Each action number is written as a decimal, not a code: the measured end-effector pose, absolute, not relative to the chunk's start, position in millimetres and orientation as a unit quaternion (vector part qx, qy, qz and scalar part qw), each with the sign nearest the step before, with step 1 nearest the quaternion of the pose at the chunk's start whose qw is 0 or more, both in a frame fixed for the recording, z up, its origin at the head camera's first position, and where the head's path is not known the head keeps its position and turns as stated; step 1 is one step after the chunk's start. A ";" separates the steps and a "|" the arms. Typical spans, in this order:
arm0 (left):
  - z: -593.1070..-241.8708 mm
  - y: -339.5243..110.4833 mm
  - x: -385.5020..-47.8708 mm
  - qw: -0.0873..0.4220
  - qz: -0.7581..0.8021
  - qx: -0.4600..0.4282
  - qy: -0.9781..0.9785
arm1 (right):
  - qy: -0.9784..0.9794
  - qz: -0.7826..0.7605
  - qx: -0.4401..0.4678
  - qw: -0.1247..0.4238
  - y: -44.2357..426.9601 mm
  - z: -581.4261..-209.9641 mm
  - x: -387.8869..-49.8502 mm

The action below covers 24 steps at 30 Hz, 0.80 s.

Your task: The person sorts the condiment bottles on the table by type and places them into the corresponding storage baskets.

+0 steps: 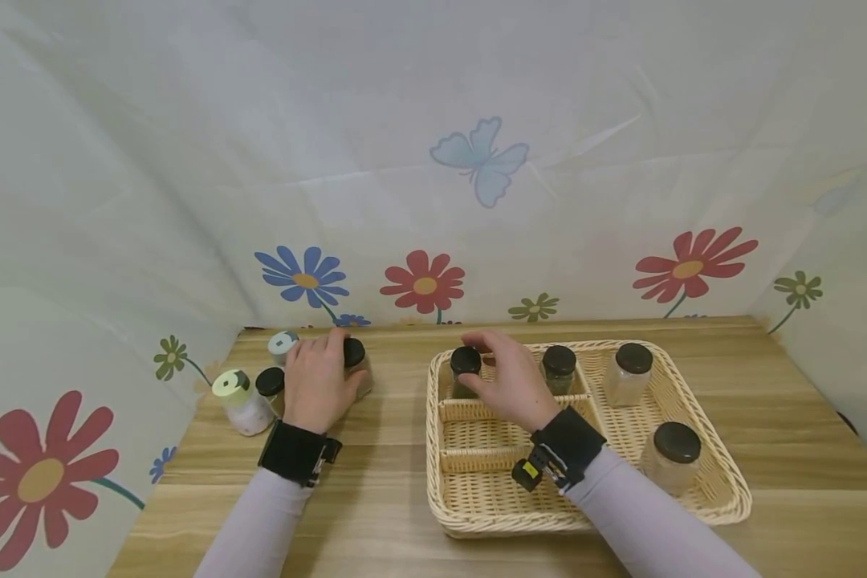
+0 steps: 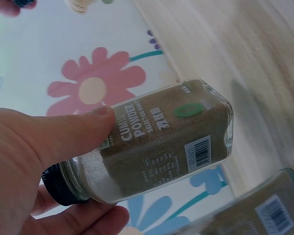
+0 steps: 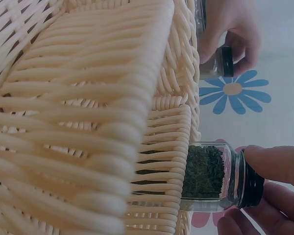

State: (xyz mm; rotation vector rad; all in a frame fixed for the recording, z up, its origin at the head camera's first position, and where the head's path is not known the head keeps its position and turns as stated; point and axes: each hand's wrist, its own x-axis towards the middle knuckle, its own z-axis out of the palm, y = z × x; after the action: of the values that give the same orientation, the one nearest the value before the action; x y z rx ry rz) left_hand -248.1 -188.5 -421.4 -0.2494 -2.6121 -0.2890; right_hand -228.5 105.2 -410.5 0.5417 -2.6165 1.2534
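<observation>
My left hand (image 1: 318, 381) grips a glass jar of brown cumin powder (image 2: 157, 142) by its upper part, just below the black lid. That jar is at the left of the table; whether its base touches the wood I cannot tell. In the right wrist view, my right hand (image 3: 279, 191) pinches the black lid (image 3: 251, 178) of a jar of dried green herbs (image 3: 203, 171). This herb jar is upright in the back-left compartment of a wicker basket (image 1: 433, 457), its lower part hidden behind a woven divider.
Beside my left hand stand a jar with a yellow-green lid (image 1: 231, 384), a black-lidded jar (image 1: 270, 382) and a white-lidded jar (image 1: 282, 345). Three more black-lidded jars are in the basket: back middle (image 1: 559, 369), back right (image 1: 630, 376) and front right (image 1: 672, 457). A flowered curtain (image 1: 585, 265) hangs behind the table.
</observation>
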 end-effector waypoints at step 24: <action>-370.5 -151.7 -198.4 0.181 -0.278 -0.190 -0.924 | -0.880 0.418 0.194 0.113 105.8 -412.5 -230.2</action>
State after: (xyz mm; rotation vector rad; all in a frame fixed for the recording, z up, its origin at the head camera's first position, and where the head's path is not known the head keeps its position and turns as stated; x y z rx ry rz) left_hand -198.4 -151.7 -370.5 -0.5352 -2.6105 -0.7841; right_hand -230.2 105.8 -412.5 0.5692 -2.5822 1.2278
